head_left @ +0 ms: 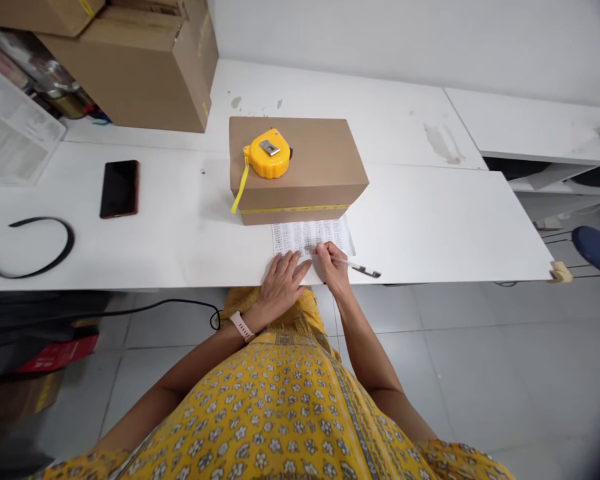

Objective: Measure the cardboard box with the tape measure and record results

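Observation:
My right hand [332, 265] is closed around a pen [361, 269], its writing end down at a printed sheet [333, 233]. My left hand [283, 279] lies flat with fingers stretched out over the sheet's lower edge and the table's front edge. Behind the sheet sits a closed cardboard box [320, 150], with yellow tape along its front side. On top of that box rests a yellow tape measure [270, 155], its yellow strap hanging over the box's left front edge. The far part of the sheet meets the box's lower edge.
A phone [120, 189] and a black curved band [70, 243] lie on the white table [445, 227] to the left. Larger cardboard boxes [140, 73] stand at the back left, near a clear plastic bin [15, 127]. A dark blue stool [595, 248] is at the right.

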{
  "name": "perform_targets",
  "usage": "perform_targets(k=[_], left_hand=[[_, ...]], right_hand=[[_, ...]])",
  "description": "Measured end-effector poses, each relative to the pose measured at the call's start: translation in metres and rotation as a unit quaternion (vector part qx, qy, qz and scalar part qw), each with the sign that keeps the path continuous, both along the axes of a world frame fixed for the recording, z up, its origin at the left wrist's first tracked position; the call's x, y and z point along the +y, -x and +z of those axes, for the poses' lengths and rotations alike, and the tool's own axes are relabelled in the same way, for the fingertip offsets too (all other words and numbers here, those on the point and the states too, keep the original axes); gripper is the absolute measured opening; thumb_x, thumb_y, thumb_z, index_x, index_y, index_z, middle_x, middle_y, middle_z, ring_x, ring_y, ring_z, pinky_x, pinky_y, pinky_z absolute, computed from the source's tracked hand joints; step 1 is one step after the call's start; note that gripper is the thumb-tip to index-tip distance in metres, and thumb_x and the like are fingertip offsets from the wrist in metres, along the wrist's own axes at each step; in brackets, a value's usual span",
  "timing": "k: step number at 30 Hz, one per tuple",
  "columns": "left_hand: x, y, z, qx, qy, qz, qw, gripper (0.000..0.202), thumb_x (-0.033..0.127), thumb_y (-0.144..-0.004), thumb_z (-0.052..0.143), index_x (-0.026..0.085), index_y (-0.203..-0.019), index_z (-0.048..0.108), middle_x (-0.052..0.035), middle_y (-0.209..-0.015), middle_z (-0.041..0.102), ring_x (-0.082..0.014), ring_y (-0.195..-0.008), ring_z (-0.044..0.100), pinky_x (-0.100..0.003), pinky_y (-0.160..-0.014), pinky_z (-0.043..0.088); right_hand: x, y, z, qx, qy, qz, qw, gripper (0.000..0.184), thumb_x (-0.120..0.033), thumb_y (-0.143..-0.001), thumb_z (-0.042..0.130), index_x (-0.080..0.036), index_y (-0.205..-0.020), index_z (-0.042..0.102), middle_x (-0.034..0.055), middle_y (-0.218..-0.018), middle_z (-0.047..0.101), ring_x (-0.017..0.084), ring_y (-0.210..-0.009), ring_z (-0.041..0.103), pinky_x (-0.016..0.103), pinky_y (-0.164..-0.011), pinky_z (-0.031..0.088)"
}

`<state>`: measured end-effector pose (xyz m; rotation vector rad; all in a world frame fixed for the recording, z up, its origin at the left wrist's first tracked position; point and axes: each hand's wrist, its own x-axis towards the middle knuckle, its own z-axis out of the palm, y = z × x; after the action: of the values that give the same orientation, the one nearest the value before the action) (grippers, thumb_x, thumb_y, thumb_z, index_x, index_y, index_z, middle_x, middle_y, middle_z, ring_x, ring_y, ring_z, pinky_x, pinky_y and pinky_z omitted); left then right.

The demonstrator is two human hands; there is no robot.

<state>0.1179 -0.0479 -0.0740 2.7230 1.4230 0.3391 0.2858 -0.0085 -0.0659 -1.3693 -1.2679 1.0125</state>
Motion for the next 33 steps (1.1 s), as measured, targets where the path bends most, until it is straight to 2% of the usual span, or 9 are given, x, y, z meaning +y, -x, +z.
perform_targets(k=[2, 5, 7, 11, 13, 16, 23, 33], left_hand=[[0.0, 0.0, 0.0, -0.003, 0.001, -0.001, 1.0, 0.058, 0.03, -0.095, 0.061, 0.014, -0.149, 0.049, -0.0195, -0.155, 0.046, -0.0347, -0.145, 0.041, -0.053, -0.123, 0.029], [0.001, 0.0, -0.002, -0.008, 0.0, 0.001, 1.0, 0.062, 0.03, -0.094, 0.062, 0.011, -0.151, 0.046, -0.0198, -0.155, 0.047, -0.0349, -0.145, 0.042, -0.052, -0.123, 0.029], [0.001, 0.0, -0.003, -0.007, -0.001, 0.003, 1.0, 0.064, 0.03, -0.094, 0.063, 0.012, -0.152, 0.045, -0.0197, -0.154, 0.047, -0.0349, -0.144, 0.042, -0.052, -0.123, 0.03], [0.001, -0.001, -0.003, -0.003, -0.001, 0.004, 1.0, 0.062, 0.03, -0.094, 0.063, 0.012, -0.151, 0.046, -0.0192, -0.155, 0.047, -0.0343, -0.145, 0.042, -0.052, -0.123, 0.03], [0.0, -0.001, -0.002, -0.001, 0.0, 0.005, 1.0, 0.062, 0.03, -0.094, 0.062, 0.012, -0.151, 0.046, -0.0189, -0.156, 0.046, -0.0341, -0.145, 0.042, -0.052, -0.123, 0.029], [0.0, -0.001, -0.002, 0.001, -0.001, 0.005, 1.0, 0.06, 0.031, -0.094, 0.062, 0.012, -0.15, 0.047, -0.019, -0.156, 0.047, -0.0342, -0.145, 0.042, -0.052, -0.123, 0.03], [0.0, 0.0, -0.004, -0.003, 0.0, 0.002, 1.0, 0.057, 0.03, -0.093, 0.063, 0.011, -0.146, 0.051, -0.0193, -0.156, 0.047, -0.0341, -0.145, 0.043, -0.053, -0.123, 0.032], [0.001, -0.001, 0.001, -0.003, 0.022, 0.004, 1.0, 0.059, 0.03, -0.094, 0.061, 0.011, -0.149, 0.048, -0.0185, -0.157, 0.046, -0.0337, -0.146, 0.041, -0.053, -0.124, 0.03]], right_hand=[[0.001, -0.001, -0.003, 0.008, 0.002, -0.002, 1.0, 0.04, -0.056, -0.091, 0.062, -0.021, -0.071, 0.057, -0.002, -0.066, 0.057, 0.013, -0.066, 0.051, 0.028, -0.063, 0.042], [0.001, -0.001, -0.007, 0.047, 0.01, -0.009, 0.999, 0.033, -0.053, -0.084, 0.072, -0.023, -0.087, 0.059, -0.003, -0.073, 0.061, 0.013, -0.066, 0.053, 0.027, -0.062, 0.043], [0.002, 0.001, -0.009, 0.061, 0.022, -0.009, 0.998, 0.034, -0.052, -0.082, 0.074, -0.023, -0.09, 0.059, -0.0023, -0.074, 0.064, 0.013, -0.065, 0.055, 0.028, -0.062, 0.044], [0.002, 0.003, -0.009, 0.02, 0.002, -0.04, 0.999, 0.036, -0.049, -0.087, 0.068, -0.023, -0.071, 0.051, -0.0052, -0.06, 0.05, 0.012, -0.058, 0.045, 0.027, -0.058, 0.039], [0.002, 0.003, -0.008, 0.004, -0.016, -0.05, 0.999, 0.033, -0.047, -0.089, 0.065, -0.023, -0.072, 0.051, -0.0051, -0.063, 0.049, 0.011, -0.059, 0.044, 0.027, -0.058, 0.038], [0.002, 0.004, -0.009, 0.002, -0.019, -0.048, 0.999, 0.025, -0.045, -0.089, 0.067, -0.023, -0.082, 0.055, -0.0034, -0.072, 0.055, 0.012, -0.065, 0.049, 0.028, -0.061, 0.041], [-0.001, 0.007, -0.011, -0.026, -0.029, -0.059, 0.997, 0.028, -0.034, -0.089, 0.062, -0.024, -0.07, 0.044, -0.0076, -0.058, 0.039, 0.011, -0.056, 0.039, 0.027, -0.055, 0.033], [0.0, 0.006, -0.012, -0.063, -0.026, -0.056, 0.996, 0.028, -0.035, -0.088, 0.061, -0.025, -0.069, 0.043, -0.0081, -0.056, 0.038, 0.011, -0.054, 0.038, 0.027, -0.054, 0.033]])
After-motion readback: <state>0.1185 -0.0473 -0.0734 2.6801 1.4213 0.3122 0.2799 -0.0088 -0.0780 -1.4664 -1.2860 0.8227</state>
